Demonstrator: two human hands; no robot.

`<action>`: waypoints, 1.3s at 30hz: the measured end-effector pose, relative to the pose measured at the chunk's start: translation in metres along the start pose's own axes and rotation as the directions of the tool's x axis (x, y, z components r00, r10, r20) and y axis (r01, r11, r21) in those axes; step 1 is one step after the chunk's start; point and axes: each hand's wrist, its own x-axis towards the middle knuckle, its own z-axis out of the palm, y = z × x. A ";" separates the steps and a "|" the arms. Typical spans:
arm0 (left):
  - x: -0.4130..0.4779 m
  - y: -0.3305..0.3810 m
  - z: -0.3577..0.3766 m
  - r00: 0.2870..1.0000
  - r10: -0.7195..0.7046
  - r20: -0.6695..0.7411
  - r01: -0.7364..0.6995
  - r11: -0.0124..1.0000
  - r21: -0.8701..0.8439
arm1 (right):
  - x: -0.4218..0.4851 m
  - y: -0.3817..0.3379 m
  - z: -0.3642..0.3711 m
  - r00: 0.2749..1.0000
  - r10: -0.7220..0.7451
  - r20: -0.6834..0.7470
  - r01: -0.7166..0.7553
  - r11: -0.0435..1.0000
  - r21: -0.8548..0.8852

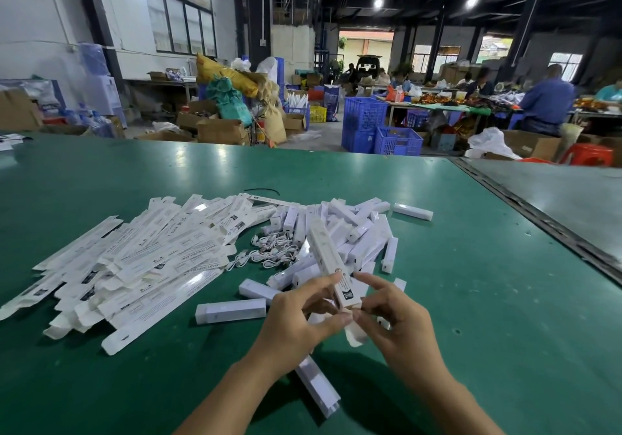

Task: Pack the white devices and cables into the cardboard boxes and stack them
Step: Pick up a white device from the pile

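Observation:
A long narrow white cardboard box (328, 259) is held up over the green table (471, 300), pointing away from me. My left hand (299, 320) grips its near end from the left, and my right hand (393, 317) pinches the same end and its open flap from the right. Flattened white boxes (134, 259) lie fanned out at the left. A heap of white devices (350, 232) lies behind the held box, with white cables (269, 253) tangled beside it. Loose devices (230, 310) rest near my left hand, and another (316, 387) lies between my forearms.
A metal seam (538, 219) divides this table from a second surface at the right. A black cable tie (262, 190) lies behind the piles. Beyond the far edge stand blue crates (380, 131), cardboard cartons and people seated at another table.

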 end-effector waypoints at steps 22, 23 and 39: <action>0.004 0.003 0.003 0.987 -0.159 -0.022 0.140 0.920 -0.367 | 0.001 -0.006 0.004 0.973 -0.199 0.117 0.210 0.974 -0.088; 0.004 0.003 0.004 0.986 -0.166 -0.025 0.144 0.912 -0.385 | 0.001 -0.007 0.005 0.978 -0.184 0.100 0.193 0.977 -0.087; 0.000 0.009 0.003 0.992 -0.110 0.065 0.125 0.937 -0.325 | -0.002 -0.007 0.006 0.989 -0.143 -0.044 0.135 0.979 -0.150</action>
